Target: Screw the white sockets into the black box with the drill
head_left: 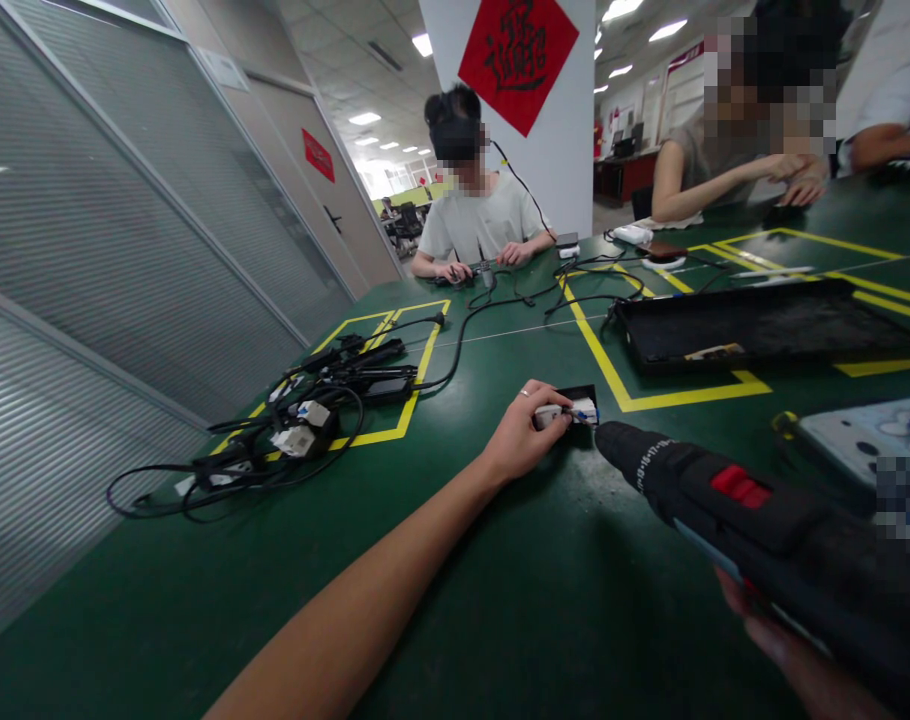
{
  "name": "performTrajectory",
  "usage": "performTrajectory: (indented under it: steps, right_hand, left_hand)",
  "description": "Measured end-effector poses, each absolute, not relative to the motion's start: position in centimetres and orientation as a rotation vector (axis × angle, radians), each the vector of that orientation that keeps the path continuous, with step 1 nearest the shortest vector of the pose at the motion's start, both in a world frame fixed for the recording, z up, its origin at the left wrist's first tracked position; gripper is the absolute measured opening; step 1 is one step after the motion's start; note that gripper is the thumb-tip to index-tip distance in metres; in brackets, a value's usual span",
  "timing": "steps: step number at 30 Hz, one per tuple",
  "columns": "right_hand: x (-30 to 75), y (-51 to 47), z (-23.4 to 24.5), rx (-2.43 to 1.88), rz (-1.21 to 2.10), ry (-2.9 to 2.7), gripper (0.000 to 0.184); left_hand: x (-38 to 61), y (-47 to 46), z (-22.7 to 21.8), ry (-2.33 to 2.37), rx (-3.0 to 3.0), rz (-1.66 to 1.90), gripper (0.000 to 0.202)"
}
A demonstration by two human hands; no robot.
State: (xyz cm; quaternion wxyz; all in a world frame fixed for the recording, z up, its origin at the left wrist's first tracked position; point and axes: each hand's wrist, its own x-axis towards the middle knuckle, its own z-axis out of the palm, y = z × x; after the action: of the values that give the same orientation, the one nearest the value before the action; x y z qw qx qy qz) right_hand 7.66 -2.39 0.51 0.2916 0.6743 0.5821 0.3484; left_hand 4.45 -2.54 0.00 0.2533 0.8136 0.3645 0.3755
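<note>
My left hand (526, 428), with a ring on one finger, is closed on a small black-and-white part (588, 410) lying on the green table. Some blue shows on its white piece, and fingers cover much of the rest. In my right hand (792, 640) is a cordless power drill (695, 490), black with a red switch on top. Its body hides most of that hand. The drill's nose points at the part's right end, close to it; whether the bit touches cannot be made out.
Black cables and adapters (305, 430) lie tangled at the left. A shallow black tray (755, 325) sits at the right, beyond a pale patterned object (867, 430). More cables trail across the far side. Co-workers sit opposite, one in a white shirt (485, 225), another at the right (725, 165).
</note>
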Motion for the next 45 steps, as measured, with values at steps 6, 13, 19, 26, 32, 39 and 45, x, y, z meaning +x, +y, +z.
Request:
performTrajectory:
  steps: [6,13,19,26,32,39,45]
  right_hand:
    - [9.6,-1.3,-0.4,1.873,0.678,1.967,0.051]
    - [10.0,-0.9,-1.7,2.002,0.617,2.104,0.049]
    - [8.6,-1.2,-1.5,2.087,0.663,1.983,0.049]
    - [8.1,-1.8,-0.7,2.052,0.762,1.799,0.054]
    - [8.8,-1.9,-0.5,2.042,0.775,1.803,0.055]
    - [9.8,-2.0,-0.6,2.121,0.574,2.164,0.058]
    - [7.0,-2.7,0.4,1.987,0.903,1.426,0.058]
  left_hand:
    - [4.4,-2.6,0.0,0.983,2.216,1.018,0.015]
    - [4.5,-2.5,0.0,1.001,2.226,1.012,0.016]
    - [4.5,-2.5,0.0,0.978,2.227,1.026,0.016]
    - [4.4,-2.5,0.0,0.990,2.233,1.014,0.016]
    - [4.5,-2.6,0.1,1.001,2.242,1.004,0.016]
    - [4.4,-2.6,0.0,1.003,2.236,0.994,0.029]
    - [4.4,-2.6,-0.2,0.989,2.249,1.000,0.023]
